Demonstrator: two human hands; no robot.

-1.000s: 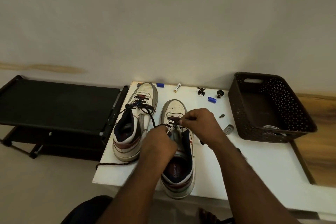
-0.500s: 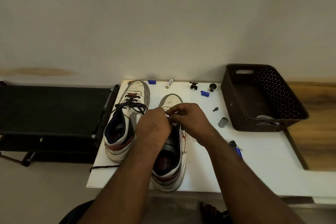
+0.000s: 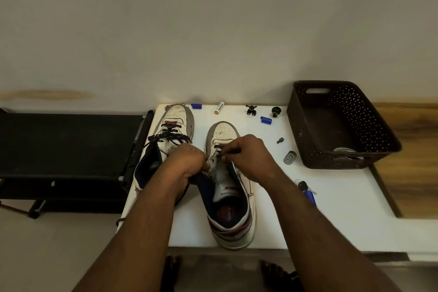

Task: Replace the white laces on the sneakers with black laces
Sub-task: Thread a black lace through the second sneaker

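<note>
We see a dim, warm-toned room, brightest on the white rectangular tabletop [image 3: 343, 208], which glows most at its far edge below the plain pale wall [image 3: 213, 19]. The wall fades to grey toward the upper corners. The dark brown perforated plastic basket [image 3: 369, 125] and the black flat-topped bench [image 3: 71, 140] lose detail in shadow. Wide-angle bending curves the table edges, and our forearms look soft and slightly blurred near the bottom.

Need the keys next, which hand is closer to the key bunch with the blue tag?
Right. The right hand sits over the right sneaker, up-left of the keys; the left hand is farther left.
</note>
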